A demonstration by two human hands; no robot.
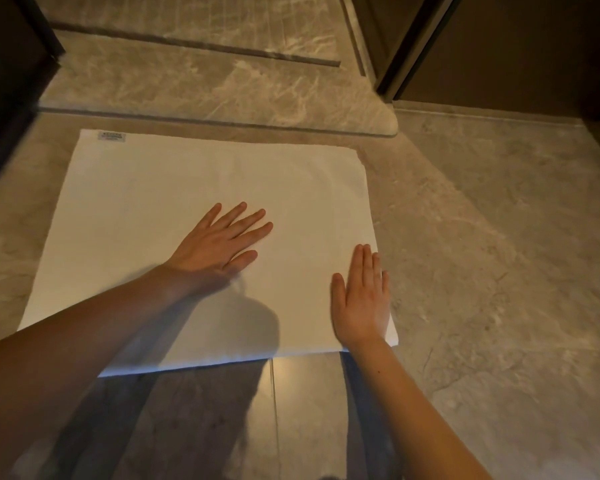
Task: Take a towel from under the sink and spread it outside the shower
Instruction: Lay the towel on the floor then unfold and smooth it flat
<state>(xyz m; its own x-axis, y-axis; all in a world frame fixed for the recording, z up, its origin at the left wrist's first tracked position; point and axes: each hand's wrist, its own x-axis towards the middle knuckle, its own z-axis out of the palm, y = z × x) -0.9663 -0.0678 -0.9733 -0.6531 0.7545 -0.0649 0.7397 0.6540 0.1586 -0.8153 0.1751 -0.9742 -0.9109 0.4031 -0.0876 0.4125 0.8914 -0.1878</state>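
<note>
The marble floor [482,271] is glossy all around the towel [187,188], and that is the biggest risk I judge here: a thin cloth on polished stone can skate when someone steps out onto it wet, since nothing anchors it. The towel itself lies flat and unfolded on the floor, its far edge just short of the raised marble threshold [222,91] of what appears to be the shower, so the spreading looks nearly complete. Its far edge runs slightly skewed to the threshold, and a hard sideways smoothing stroke could drag the whole towel further out of line or bunch it against the step. The near right corner of the towel looks a little thick, perhaps doubled; whether it is folded under I cannot tell, but a fold there would trip a foot. The left hand [219,240] rests near the towel's middle, grip spread flat, pinching nothing; it is blurred at the wrist. The right hand [361,299] lies on the towel's right edge, fingers pressed together and flat, holding nothing.
</note>
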